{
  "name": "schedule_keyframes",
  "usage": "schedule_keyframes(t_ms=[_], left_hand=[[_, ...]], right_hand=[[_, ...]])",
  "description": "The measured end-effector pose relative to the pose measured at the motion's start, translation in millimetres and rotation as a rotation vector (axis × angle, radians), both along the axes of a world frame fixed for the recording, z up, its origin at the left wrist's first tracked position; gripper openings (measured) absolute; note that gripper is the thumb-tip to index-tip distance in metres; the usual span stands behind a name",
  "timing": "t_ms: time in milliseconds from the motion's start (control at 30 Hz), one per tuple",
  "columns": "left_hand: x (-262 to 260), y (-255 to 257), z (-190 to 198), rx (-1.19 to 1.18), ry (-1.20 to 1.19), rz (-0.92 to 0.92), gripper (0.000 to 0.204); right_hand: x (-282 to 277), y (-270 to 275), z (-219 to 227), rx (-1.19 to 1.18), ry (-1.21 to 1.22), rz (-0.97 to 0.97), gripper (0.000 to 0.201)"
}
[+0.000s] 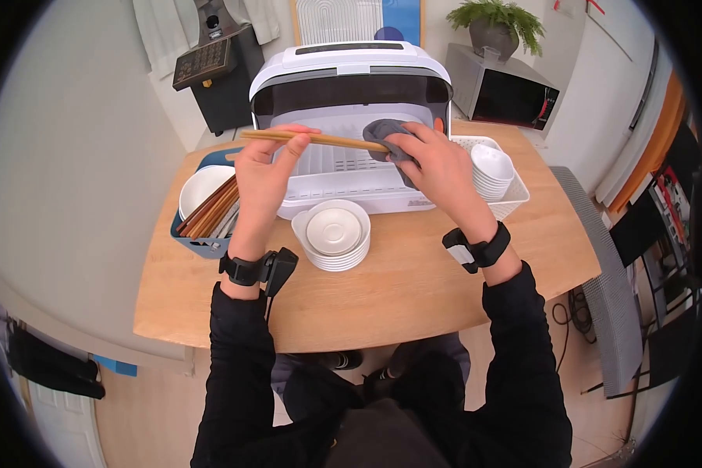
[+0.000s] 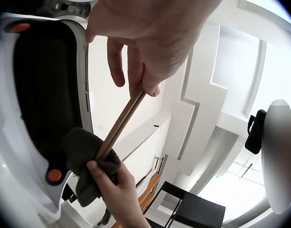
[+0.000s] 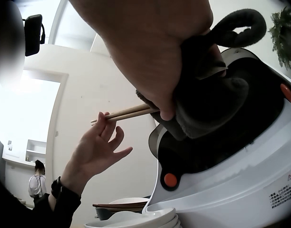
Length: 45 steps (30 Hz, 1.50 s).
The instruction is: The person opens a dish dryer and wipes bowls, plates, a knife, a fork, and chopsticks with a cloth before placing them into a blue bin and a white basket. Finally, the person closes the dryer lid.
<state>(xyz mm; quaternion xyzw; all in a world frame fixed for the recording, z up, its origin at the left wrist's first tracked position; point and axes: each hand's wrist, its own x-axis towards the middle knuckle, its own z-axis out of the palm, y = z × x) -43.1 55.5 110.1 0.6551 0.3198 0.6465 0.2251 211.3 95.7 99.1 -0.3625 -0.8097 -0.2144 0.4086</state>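
Observation:
A pair of light wooden chopsticks (image 1: 327,140) spans the space between my two hands, above the table. My left hand (image 1: 265,175) pinches them between thumb and fingers toward one end. Around the other end, my right hand (image 1: 441,164) grips a dark grey cloth (image 1: 384,132) wrapped over the chopsticks; that end is hidden in its folds. In the left wrist view the cloth (image 2: 84,164) bunches below the chopsticks (image 2: 121,124). Behind both hands stands a white dish cabinet (image 1: 359,199) with its dark lid raised and a slatted rack inside.
A blue basket (image 1: 203,248) at the left holds white bowls and several dark and light chopsticks (image 1: 212,210). Stacked white bowls (image 1: 334,234) stand front-centre on the wooden table (image 1: 413,288). A white basket (image 1: 515,199) with small bowls (image 1: 491,171) sits at the right, near a microwave (image 1: 507,90).

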Motion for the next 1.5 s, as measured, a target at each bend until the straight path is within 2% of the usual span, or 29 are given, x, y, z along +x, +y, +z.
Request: schedule_keyframes(t_ms=[33,233,333,433,633,833,967,1067,1100,1167,1233,1300,1367,1467,1500], left_hand=[[0,1,-1,-0.043,-0.106,-0.050,0.018],[3,2,2,-0.151,-0.228,-0.013,0.023],[4,4,-2,-0.178,-0.170,-0.089,0.024],[5,12,-11,-0.185,0.089,-0.112,0.026],[17,14,-21,-0.111,-0.056,-0.273,0.018],[11,10,-15,-0.182,-0.302,-0.160,0.017],[-4,13,-15,-0.219,-0.215,-0.212,0.020],[6,11,-19,-0.248,-0.054,-0.247,0.021],[11,12,-22,-0.256,0.011,-0.242,0.021],[20,12,-27,-0.268,0.073,-0.296,0.021],[25,12,-33,-0.286,0.137,-0.227,0.022],[32,5,-32,-0.278,0.189,-0.136,0.025],[32,5,-34,-0.287,0.252,-0.129,0.024],[33,0,-31,-0.332,0.303,-0.138,0.018],[34,-3,-28,-0.353,0.312,-0.144,0.018]], right_hand=[[1,-1,-1,-0.013,0.004,-0.005,0.026],[-6,-11,-2,-0.046,-0.059,-0.020,0.030],[-16,-15,-2,-0.032,-0.053,-0.015,0.030],[-28,-21,-1,-0.081,-0.020,0.015,0.029],[-33,-23,-2,-0.188,0.033,0.075,0.025],[-2,-10,-9,-0.310,0.049,-0.007,0.027],[9,-12,2,-0.297,0.239,-0.067,0.031],[-2,-6,9,-0.546,0.686,0.349,0.034],[-8,-5,12,-0.659,0.779,0.403,0.042],[-21,-11,15,-0.825,0.913,0.595,0.047],[-30,-12,16,-0.985,0.965,0.773,0.051],[-38,-14,13,-0.997,0.950,0.817,0.049],[-39,-15,12,-0.977,0.920,0.840,0.045],[-36,-13,9,-0.970,0.879,0.769,0.041],[-36,-11,6,-0.981,0.924,0.795,0.038]])
